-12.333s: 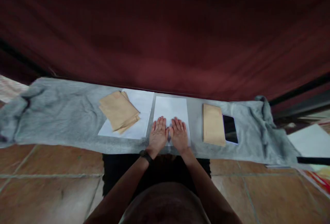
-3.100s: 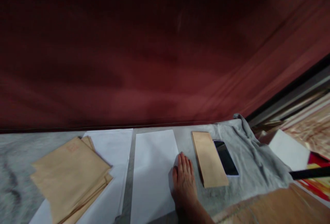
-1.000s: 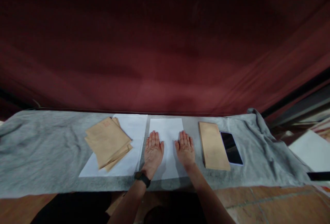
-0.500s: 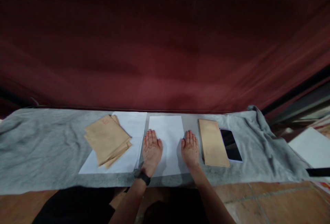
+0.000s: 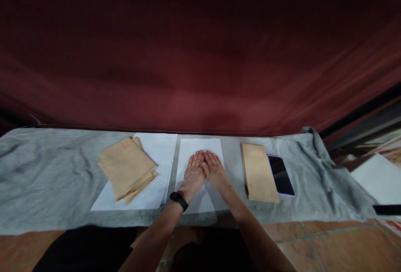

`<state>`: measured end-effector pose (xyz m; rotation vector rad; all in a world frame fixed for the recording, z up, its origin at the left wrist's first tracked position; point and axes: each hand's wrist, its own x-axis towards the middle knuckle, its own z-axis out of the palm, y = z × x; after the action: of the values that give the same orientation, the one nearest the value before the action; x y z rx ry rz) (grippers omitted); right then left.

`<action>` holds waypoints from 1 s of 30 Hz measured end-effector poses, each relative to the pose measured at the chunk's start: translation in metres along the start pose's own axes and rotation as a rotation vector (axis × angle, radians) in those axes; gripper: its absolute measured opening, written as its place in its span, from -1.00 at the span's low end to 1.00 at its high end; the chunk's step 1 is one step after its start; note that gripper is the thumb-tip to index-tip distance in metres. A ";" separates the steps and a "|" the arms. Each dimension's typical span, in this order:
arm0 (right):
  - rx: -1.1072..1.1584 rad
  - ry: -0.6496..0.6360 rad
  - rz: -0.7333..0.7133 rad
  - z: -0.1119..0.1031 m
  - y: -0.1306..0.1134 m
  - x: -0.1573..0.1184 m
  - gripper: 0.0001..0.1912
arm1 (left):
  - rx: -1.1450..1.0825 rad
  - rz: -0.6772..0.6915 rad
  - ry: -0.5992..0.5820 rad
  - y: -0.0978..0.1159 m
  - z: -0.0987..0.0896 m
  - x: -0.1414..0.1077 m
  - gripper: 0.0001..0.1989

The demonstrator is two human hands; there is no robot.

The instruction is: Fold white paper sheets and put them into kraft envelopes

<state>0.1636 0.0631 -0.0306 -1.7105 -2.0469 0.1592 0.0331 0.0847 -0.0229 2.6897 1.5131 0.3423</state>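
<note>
A sheet of white paper (image 5: 188,148) lies in front of me on the grey cloth (image 5: 62,180). My left hand (image 5: 194,172), with a black band (image 5: 178,201) at its wrist, is stretched out over the middle of the sheet. Beside it and touching it is my right hand (image 5: 215,171), fingers also straight. Neither hand holds anything. To the left, several brown envelopes (image 5: 128,167) lie in a loose pile on more white paper (image 5: 161,151). A neat stack of brown envelopes (image 5: 259,174) lies to the right of my hands.
A phone (image 5: 281,175) with a dark screen lies just right of the envelope stack. Behind the cloth rises a dark red surface (image 5: 194,75). The floor tiles (image 5: 344,240) show in front, and a white panel (image 5: 379,176) stands at the far right.
Both hands have moved inward from the sheet's two side edges and now meet over its middle. The envelopes and the phone stay in place.
</note>
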 end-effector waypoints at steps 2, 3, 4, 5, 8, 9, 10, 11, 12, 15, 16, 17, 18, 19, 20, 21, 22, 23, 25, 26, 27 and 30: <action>-0.021 -0.029 0.004 0.001 -0.001 0.005 -0.46 | 0.018 0.000 -0.016 -0.001 0.001 0.003 -0.42; -0.035 -0.039 0.012 0.001 -0.001 0.006 -0.45 | 0.023 -0.003 -0.017 -0.002 0.002 0.003 -0.42; -0.052 -0.046 0.024 0.001 -0.001 0.007 -0.45 | 0.024 -0.006 -0.015 -0.003 0.003 0.003 -0.42; -0.070 -0.050 0.039 0.000 0.001 0.007 -0.45 | 0.023 -0.010 -0.010 -0.003 0.003 0.004 -0.43; -0.131 -0.033 0.092 -0.002 0.006 0.006 -0.45 | 0.017 -0.038 0.018 -0.005 0.004 0.003 -0.43; -0.151 -0.021 0.106 -0.002 0.008 0.006 -0.45 | 0.016 -0.055 0.029 -0.007 0.004 0.003 -0.43; -0.169 -0.005 0.115 -0.002 0.010 0.005 -0.45 | 0.015 -0.074 0.038 -0.008 0.004 0.003 -0.43; -0.186 0.010 0.120 -0.002 0.012 0.004 -0.44 | 0.014 -0.092 0.045 -0.010 0.003 0.003 -0.43; -0.201 0.026 0.122 -0.002 0.014 0.003 -0.43 | 0.014 -0.108 0.049 -0.012 0.003 0.003 -0.42; -0.240 0.069 0.132 -0.001 0.020 0.001 -0.42 | 0.018 -0.147 0.059 -0.019 0.001 0.003 -0.41; -0.250 0.081 0.140 -0.001 0.022 0.000 -0.42 | 0.021 -0.160 0.061 -0.021 0.000 0.003 -0.41; -0.258 0.091 0.148 -0.001 0.023 -0.001 -0.42 | 0.026 -0.172 0.063 -0.022 -0.001 0.003 -0.40; -0.264 0.099 0.155 -0.002 0.024 -0.002 -0.42 | 0.030 -0.183 0.065 -0.024 -0.001 0.002 -0.40; -0.270 0.106 0.162 -0.002 0.025 -0.003 -0.42 | 0.035 -0.193 0.068 -0.025 -0.002 0.002 -0.39; -0.275 0.113 0.168 -0.003 0.026 -0.004 -0.42 | 0.038 -0.202 0.072 -0.025 -0.002 0.001 -0.38; -0.280 0.118 0.174 -0.004 0.027 -0.005 -0.41 | 0.040 -0.213 0.076 -0.025 -0.002 0.001 -0.37; -0.284 0.122 0.179 -0.004 0.028 -0.006 -0.41 | 0.039 -0.226 0.079 -0.025 -0.003 0.000 -0.36; -0.288 0.124 0.183 -0.005 0.029 -0.007 -0.41 | 0.038 -0.236 0.081 -0.024 -0.003 0.000 -0.36; -0.293 0.123 0.192 -0.006 0.031 -0.010 -0.41 | 0.042 -0.248 0.078 -0.023 -0.003 -0.001 -0.35; -0.294 0.122 0.195 -0.007 0.032 -0.011 -0.41 | 0.047 -0.251 0.073 -0.022 -0.004 -0.001 -0.35; -0.294 0.123 0.198 -0.007 0.034 -0.012 -0.41 | 0.054 -0.252 0.068 -0.022 -0.004 0.000 -0.35; -0.286 0.137 0.201 -0.007 0.037 -0.015 -0.41 | 0.073 -0.254 0.053 -0.021 -0.004 0.000 -0.35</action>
<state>0.2013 0.0554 -0.0420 -2.0376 -1.8661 -0.1922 0.0144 0.0957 -0.0215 2.5151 1.8905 0.3547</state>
